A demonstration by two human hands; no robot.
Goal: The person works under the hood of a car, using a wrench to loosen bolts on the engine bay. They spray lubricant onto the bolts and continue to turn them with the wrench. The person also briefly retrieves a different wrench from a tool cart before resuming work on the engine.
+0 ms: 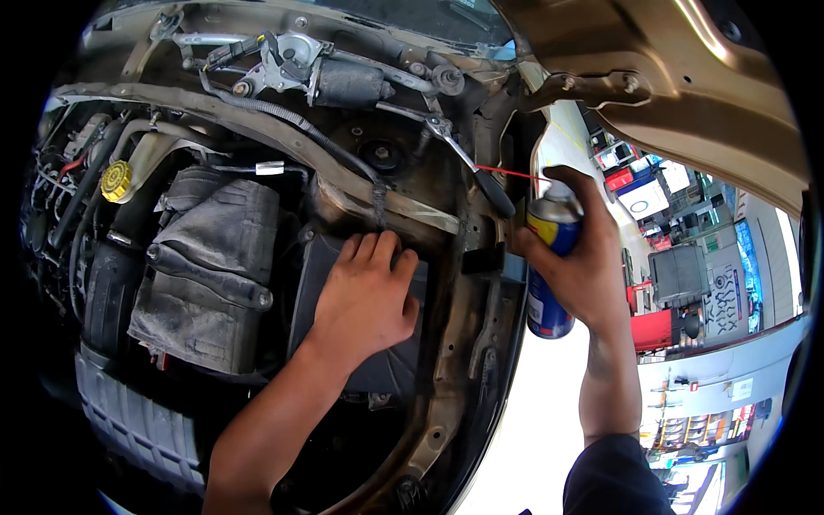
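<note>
Your left hand (367, 296) lies open and flat on the dusty black battery cover (390, 365) in the engine bay, while your right hand (584, 257) grips a blue spray can (546, 296) beneath the raised hood (687, 77).

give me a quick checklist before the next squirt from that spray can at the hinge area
1. Spray can firmly held: ok, the right hand wraps it, a finger on top of the nozzle.
2. Red straw fitted and aimed: ok, it points left toward the black-handled tool by the hinge.
3. Left hand out of the spray line: ok, it rests flat on the black cover, below the straw.
4. Raised hood propped securely: cannot tell, no support shows.
5. Target spot unobstructed: cannot tell, the straw tip lies against dark parts.
</note>
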